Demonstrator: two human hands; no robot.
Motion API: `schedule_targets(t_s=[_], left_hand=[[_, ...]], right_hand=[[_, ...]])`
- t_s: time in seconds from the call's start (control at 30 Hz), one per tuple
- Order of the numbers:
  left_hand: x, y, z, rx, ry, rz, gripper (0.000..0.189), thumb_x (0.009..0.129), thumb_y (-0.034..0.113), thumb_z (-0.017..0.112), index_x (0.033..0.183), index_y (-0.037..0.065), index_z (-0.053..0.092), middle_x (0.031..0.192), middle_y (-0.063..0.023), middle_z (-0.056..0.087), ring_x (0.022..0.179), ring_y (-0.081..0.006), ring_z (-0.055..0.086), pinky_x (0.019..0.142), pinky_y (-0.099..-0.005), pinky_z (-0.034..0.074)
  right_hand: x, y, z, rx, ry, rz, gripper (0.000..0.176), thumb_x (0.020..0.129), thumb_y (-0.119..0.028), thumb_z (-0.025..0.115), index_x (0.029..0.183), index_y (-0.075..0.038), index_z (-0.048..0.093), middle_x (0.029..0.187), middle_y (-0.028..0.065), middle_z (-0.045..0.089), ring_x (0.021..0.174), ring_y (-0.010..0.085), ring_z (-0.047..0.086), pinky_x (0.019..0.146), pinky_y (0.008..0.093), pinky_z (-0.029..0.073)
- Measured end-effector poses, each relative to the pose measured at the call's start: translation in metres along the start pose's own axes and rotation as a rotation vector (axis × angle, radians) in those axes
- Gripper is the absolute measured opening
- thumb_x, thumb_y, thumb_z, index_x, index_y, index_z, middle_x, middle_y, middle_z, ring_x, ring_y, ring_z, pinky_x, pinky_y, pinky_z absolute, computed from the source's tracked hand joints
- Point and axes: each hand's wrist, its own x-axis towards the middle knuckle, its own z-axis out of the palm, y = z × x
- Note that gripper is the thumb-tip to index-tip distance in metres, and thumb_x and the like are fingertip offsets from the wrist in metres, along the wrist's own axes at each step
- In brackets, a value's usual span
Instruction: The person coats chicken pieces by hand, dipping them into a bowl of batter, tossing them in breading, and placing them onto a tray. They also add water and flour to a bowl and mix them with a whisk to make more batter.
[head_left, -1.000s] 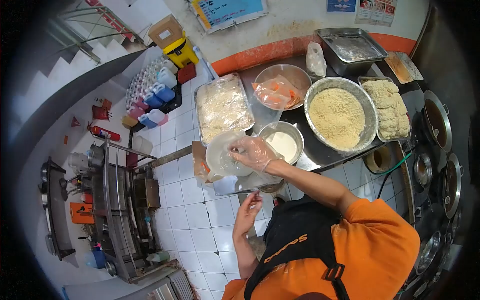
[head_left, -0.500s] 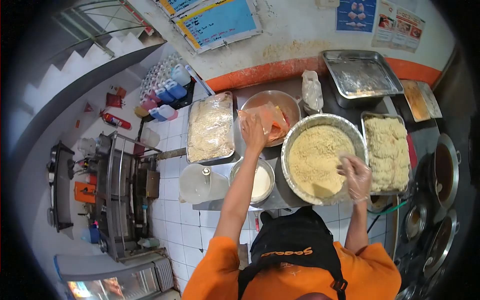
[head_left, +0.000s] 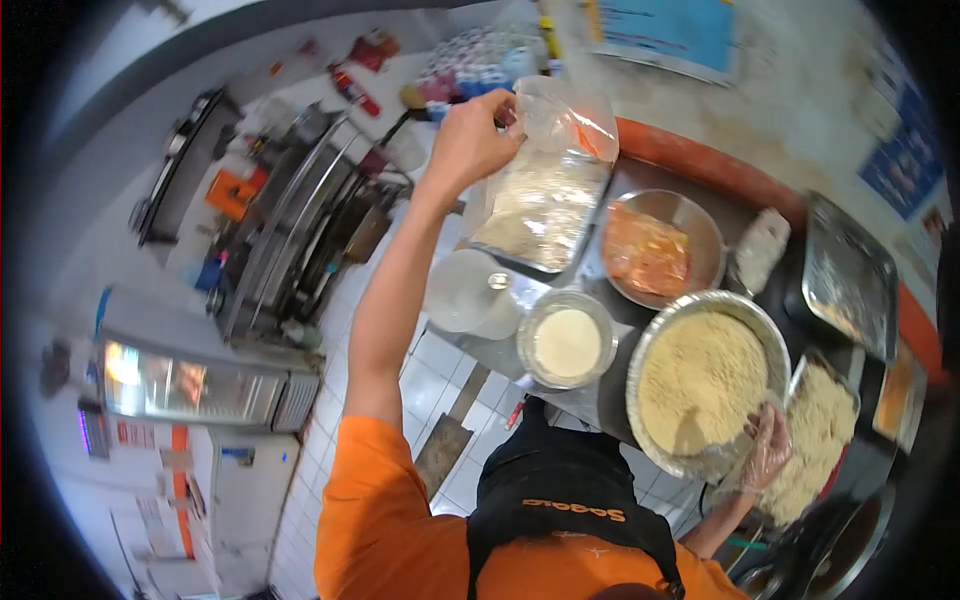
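Note:
My bare left hand [head_left: 480,138] is raised at the upper middle, its fingers closed on the edge of a clear plastic bag [head_left: 565,112] with orange smears. The bag hangs above a tray of pale crumb-coated food [head_left: 540,215]. My right hand [head_left: 768,445], in a clear plastic glove, is at the near right rim of a big metal bowl of yellowish breading crumbs [head_left: 705,375]. Its fingers are loosely curved and apart, with nothing seen in them. Behind that bowl, a metal bowl [head_left: 712,235] holds orange marinated meat [head_left: 645,250].
A bowl of white batter [head_left: 567,342] and a clear plastic jug [head_left: 468,290] stand near the front edge. Another breaded tray [head_left: 815,430] lies right, beside a deep metal pan [head_left: 850,275]. A wrapped white bag [head_left: 762,250] stands behind the crumbs. Dark pans [head_left: 860,545] are at lower right.
My left hand has lifted the plastic bag off the meat bowl and carried it left over the tray. My right hand remains by the crumb bowl, now nearer its rim. The view has turned left.

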Motion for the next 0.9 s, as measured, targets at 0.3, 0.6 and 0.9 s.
schedule_targets(t_s=[0.3, 0.6, 0.9], left_hand=[[-0.08, -0.297, -0.058, -0.15, 0.053, -0.363, 0.039, 0.072, 0.026, 0.075, 0.102, 0.002, 0.069, 0.093, -0.0118, 0.073, 0.089, -0.0252, 0.07, 0.084, -0.0358, 0.054], [-0.14, -0.491, 0.106, -0.637, -0.157, -0.9, 0.055, 0.069, 0.018, 0.08, 0.118, 0.004, 0.061, 0.102, -0.0124, 0.066, 0.083, -0.02, 0.068, 0.066, -0.033, 0.058], [-0.142, -0.543, 0.236, -0.395, -0.54, -0.721, 0.077, 0.069, 0.032, 0.081, 0.136, 0.003, 0.056, 0.129, -0.018, 0.064, 0.119, -0.0298, 0.062, 0.099, -0.0371, 0.049]], right_hand=[[-0.045, -0.017, 0.041, -0.519, 0.073, 0.008, 0.046, 0.101, -0.036, 0.058, 0.127, 0.001, 0.063, 0.11, 0.0121, 0.069, 0.09, 0.0217, 0.067, 0.075, 0.0336, 0.055], [-0.124, -0.075, 0.069, -1.144, 0.193, -0.147, 0.031, 0.094, -0.026, 0.069, 0.109, 0.001, 0.074, 0.098, 0.0149, 0.075, 0.085, 0.0241, 0.071, 0.074, 0.0309, 0.06], [-0.151, -0.132, 0.155, -1.277, 0.272, -0.076, 0.03, 0.095, -0.021, 0.067, 0.115, 0.001, 0.071, 0.104, 0.0147, 0.074, 0.092, 0.026, 0.072, 0.078, 0.0343, 0.061]])
